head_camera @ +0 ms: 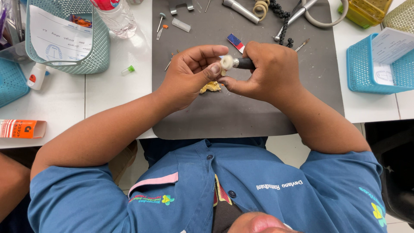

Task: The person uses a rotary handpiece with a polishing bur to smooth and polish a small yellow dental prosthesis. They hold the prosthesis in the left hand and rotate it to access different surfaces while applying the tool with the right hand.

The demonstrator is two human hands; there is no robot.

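At far left, on the white table (108, 86), lie an orange box (21, 128) and a small white dropper bottle (36, 75). Behind them stands a teal basket (97, 47) holding a paper form, and a clear water bottle (115, 19) stands beside it. A tiny green-capped tube (128, 69) lies near the edge of a grey mat (241, 116), which covers the middle of the table.

Over the mat, your left hand (185, 75) is half curled. Its thumb and forefinger pinch at a small white wheel (226, 63), and the thumb tip touches it. Just below your hands a small yellow piece (210, 87) rests on the mat; neither hand holds it. The wheel sits on the tip of a dark handpiece (245, 63). Your right hand (269, 69) is closed firmly around the handpiece body and holds it level, tip pointing left.

It looks as if you are seating or checking the wheel on the tip, with the yellow piece set down and waiting. The next move seems to call for a steady right-hand grip while your left fingers let go of the wheel cleanly, without tilting it.

Further right, a small blue and red strip (236, 42) lies on the mat just behind your knuckles. A black coiled cord (281, 21) and metal tools lie near the mat's far edge. A blue basket (366, 73) with papers stands at the right of the table, and a yellow box (366, 11) stands behind it.
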